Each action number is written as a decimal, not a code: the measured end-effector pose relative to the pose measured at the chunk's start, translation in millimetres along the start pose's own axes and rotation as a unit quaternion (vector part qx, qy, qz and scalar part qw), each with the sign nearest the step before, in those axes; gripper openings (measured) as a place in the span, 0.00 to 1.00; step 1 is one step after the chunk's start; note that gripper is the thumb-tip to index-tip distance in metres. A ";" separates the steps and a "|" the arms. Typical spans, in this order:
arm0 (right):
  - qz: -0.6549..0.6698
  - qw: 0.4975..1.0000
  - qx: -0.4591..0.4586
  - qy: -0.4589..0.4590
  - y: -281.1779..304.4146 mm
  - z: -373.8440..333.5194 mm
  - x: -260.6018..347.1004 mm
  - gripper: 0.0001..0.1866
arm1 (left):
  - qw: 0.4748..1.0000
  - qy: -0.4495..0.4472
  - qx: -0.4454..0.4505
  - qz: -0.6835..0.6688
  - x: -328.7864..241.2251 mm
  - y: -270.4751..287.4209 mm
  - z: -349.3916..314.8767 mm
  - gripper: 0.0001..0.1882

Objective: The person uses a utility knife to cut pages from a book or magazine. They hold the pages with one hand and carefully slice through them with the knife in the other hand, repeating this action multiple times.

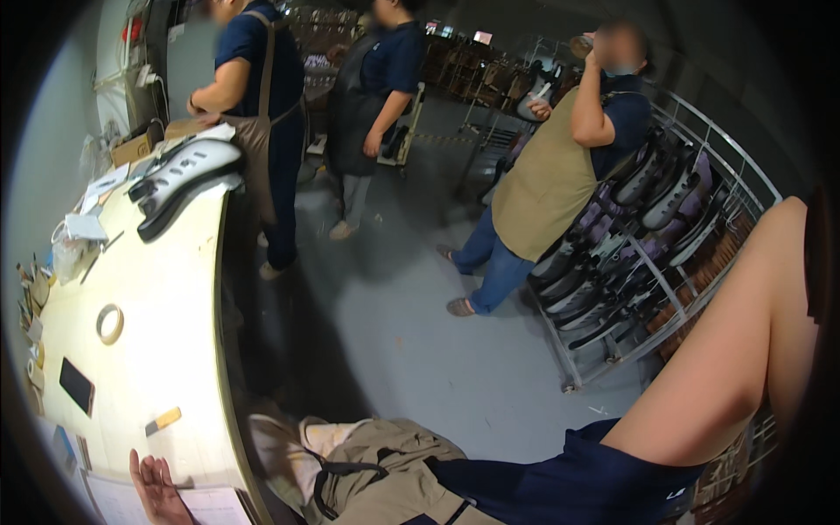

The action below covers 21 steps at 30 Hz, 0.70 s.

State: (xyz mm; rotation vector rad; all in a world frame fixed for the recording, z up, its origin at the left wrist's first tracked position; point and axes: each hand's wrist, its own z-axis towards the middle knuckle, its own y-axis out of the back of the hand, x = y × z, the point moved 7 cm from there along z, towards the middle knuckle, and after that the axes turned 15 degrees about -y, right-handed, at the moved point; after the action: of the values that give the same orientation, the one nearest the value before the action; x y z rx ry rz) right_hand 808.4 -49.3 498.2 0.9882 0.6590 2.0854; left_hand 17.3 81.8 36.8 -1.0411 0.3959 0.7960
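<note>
My left hand [159, 492] is at the lower left, over the table's near end. Its fingers are stretched upward, the index straightest, and nothing is in them. Beneath it lie printed sheets of paper [214, 506]. Just beyond, a small flat tool with a yellow handle and grey end [164, 421] rests on the pale tabletop [175, 367]. Farther up are a dark phone [77, 386] and a roll of beige tape [110, 324]. My right arm [700, 402], in a navy sleeve, is raised and sharply bent at the right. Its hand is outside the picture.
White-and-black moulded pieces [188, 175] lie on the table's far end. Two people in aprons [282, 105] stand beyond it. Another person in a tan apron [547, 179] holds a cup to the mouth, beside a wheeled metal rack [656, 271] full of dark moulded pieces.
</note>
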 end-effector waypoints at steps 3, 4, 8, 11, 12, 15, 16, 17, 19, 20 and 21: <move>-0.017 1.000 -0.005 0.002 -0.3 2.0 -2.8 0.20 | 0.997 0.029 -0.063 -0.017 12.4 -9.6 1.8 0.26; -0.010 1.000 -0.006 0.002 -0.5 1.9 -1.7 0.20 | 0.992 0.032 -0.039 0.119 10.2 -7.2 4.8 0.33; 0.005 1.000 -0.003 0.013 -7.7 1.4 8.9 0.20 | 0.995 0.021 -0.017 0.095 4.9 -4.3 3.0 0.35; 0.013 1.000 0.000 0.020 -14.8 -1.3 17.6 0.20 | 0.994 0.026 -0.031 0.101 2.8 -0.1 1.3 0.35; 0.013 1.000 -0.001 0.023 -14.9 -3.3 19.7 0.20 | 0.996 0.025 -0.024 0.088 3.3 -1.6 1.1 0.35; 0.023 0.999 0.000 0.034 -18.1 -5.9 28.0 0.19 | 0.998 0.018 -0.017 0.063 3.5 -5.1 1.5 0.34; 0.025 0.999 0.001 0.034 -20.3 -6.6 29.2 0.19 | 0.998 0.019 -0.022 0.060 4.5 -6.4 2.0 0.34; 0.030 0.999 0.002 0.036 -22.5 -7.1 31.3 0.19 | 0.998 0.020 -0.026 0.058 5.5 -8.0 2.8 0.33; 0.036 0.999 0.004 0.041 -25.5 -8.0 37.1 0.19 | 0.998 0.012 -0.012 0.059 4.5 -13.4 3.6 0.32; 0.041 0.998 0.006 0.044 -28.0 -10.0 41.6 0.19 | 0.998 0.011 -0.012 0.056 3.8 -13.2 3.2 0.32; 0.046 0.998 0.010 0.046 -31.4 -9.7 46.2 0.19 | 0.998 0.010 -0.013 0.053 2.9 -13.0 2.7 0.31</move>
State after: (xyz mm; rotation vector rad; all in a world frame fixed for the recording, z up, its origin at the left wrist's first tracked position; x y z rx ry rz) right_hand 792.4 4.6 491.1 0.9555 0.6928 2.2201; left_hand 28.8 81.8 44.2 -1.0598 0.4614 0.8883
